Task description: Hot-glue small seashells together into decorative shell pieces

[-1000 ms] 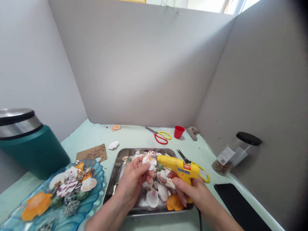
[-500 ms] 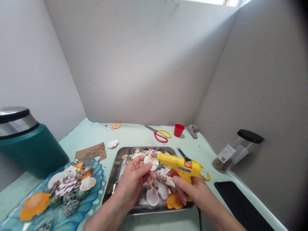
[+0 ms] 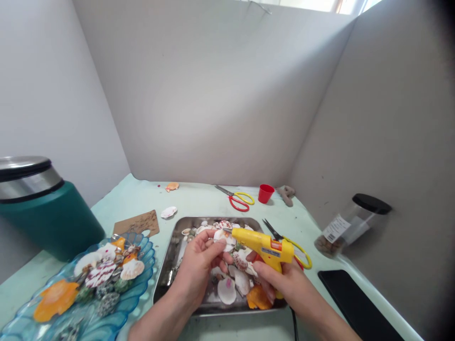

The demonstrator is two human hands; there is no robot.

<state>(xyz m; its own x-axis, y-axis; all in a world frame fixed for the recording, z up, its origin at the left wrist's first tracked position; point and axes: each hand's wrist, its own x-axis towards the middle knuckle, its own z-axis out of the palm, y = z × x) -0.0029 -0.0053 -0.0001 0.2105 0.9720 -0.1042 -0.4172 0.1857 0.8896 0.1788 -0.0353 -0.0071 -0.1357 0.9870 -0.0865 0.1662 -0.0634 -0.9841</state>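
Between the thumb and fingers of my left hand is a white scallop shell. My right hand is wrapped round the handle of a yellow hot glue gun. The gun's metal nozzle points left and sits right at the held shell; whether it touches I cannot tell. Below both hands lies a metal tray full of shells, among them a large white shell and an orange shell near its front edge. My fingers hide part of the tray's contents.
At left, a blue glass dish holds shells and stones beside a green flask and a brown card. Scissors, a red cup, and more scissors lie behind. A jar and black phone are right.
Both hands, the shell and the glue gun keep nearly the same pose. The whole view has shifted slightly, so the scene sits a little further right.
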